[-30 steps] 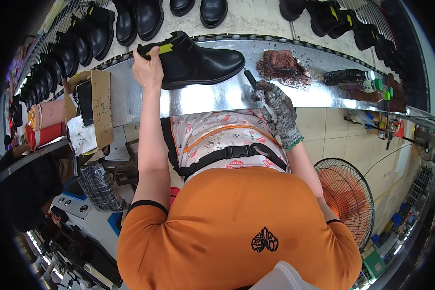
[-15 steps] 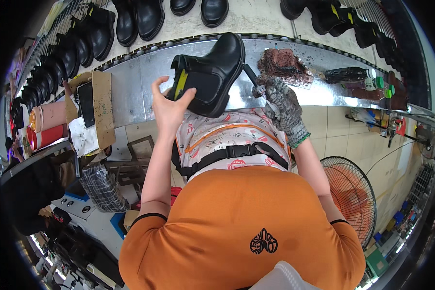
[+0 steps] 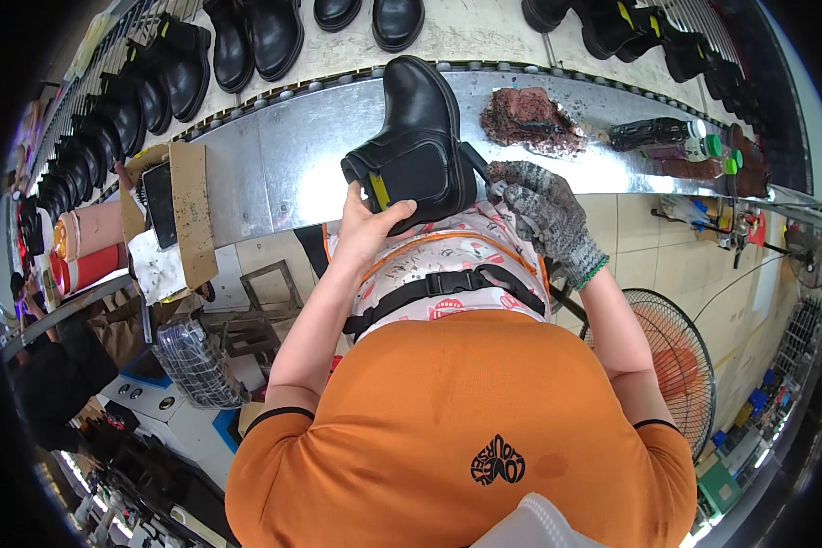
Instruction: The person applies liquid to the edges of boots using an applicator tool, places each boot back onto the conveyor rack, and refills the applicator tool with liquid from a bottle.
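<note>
A black ankle boot (image 3: 420,110) with a yellow pull tab is held tilted on its side above the near edge of the metal bench, toe pointing away from me. My bare left hand (image 3: 367,230) grips its shaft opening, thumb across the elastic side panel and fingers hidden behind or inside. In a grey knitted glove, my right hand (image 3: 550,217) is closed on a small brush-like tool, its black head (image 3: 473,159) against the edge of the boot's sole. Glove fingers cover most of the handle.
On the metal bench lie a dark-stained reddish sponge or cloth (image 3: 530,121) and several bottles (image 3: 657,134). A cardboard box (image 3: 194,210) stands at the left. Rows of black boots (image 3: 276,41) line the conveyor beyond. A floor fan (image 3: 671,356) is at my right.
The boot has turned so its toe points farther away from me, and its shaft has shifted right and nearer. My left hand moved right and down with it; the tool head stays by the sole.
</note>
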